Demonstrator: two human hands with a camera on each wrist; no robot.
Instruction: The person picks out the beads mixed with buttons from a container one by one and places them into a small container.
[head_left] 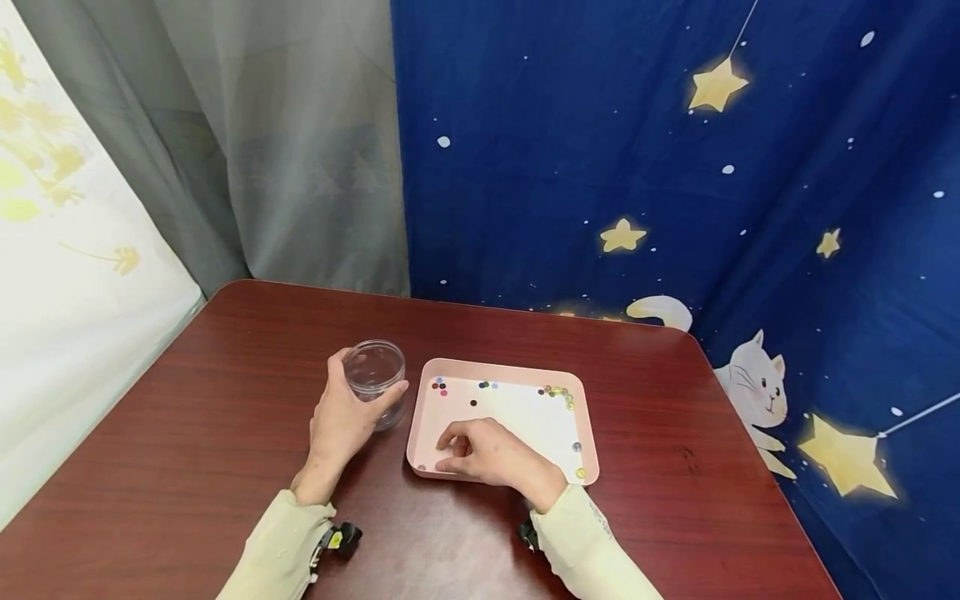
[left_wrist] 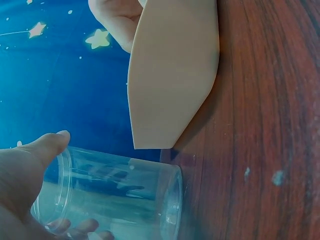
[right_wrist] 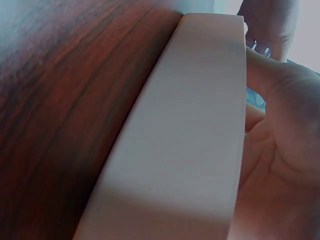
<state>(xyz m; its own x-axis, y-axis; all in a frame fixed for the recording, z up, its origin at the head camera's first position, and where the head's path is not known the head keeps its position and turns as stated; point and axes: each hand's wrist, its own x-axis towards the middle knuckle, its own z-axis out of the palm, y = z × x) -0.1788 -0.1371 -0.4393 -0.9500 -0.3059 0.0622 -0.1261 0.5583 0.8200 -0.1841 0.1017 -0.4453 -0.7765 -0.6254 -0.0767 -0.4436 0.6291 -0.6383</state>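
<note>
A clear, open-topped plastic jar [head_left: 377, 379] stands on the table to the left of the tray. My left hand [head_left: 341, 421] grips it around the upper part, thumb on the near right side; in the left wrist view several fingertips [left_wrist: 87, 227] show through the wall. Over the left front part of a shallow pink tray [head_left: 504, 368] is my right hand [head_left: 491, 454], its fingers bent downward and a gap between thumb and forefinger. The tray wall [right_wrist: 175, 120] hides these fingertips in the right wrist view. Small round beads [head_left: 558, 392] in several colours lie inside the tray.
Most beads sit along the tray's back edge, with yellowish ones bunched in the back right corner. One dark bead [head_left: 473, 403] lies farther in. The brown wooden table [head_left: 247, 400] ends at a grey curtain [head_left: 315, 167] and a blue star-patterned curtain [head_left: 540, 167].
</note>
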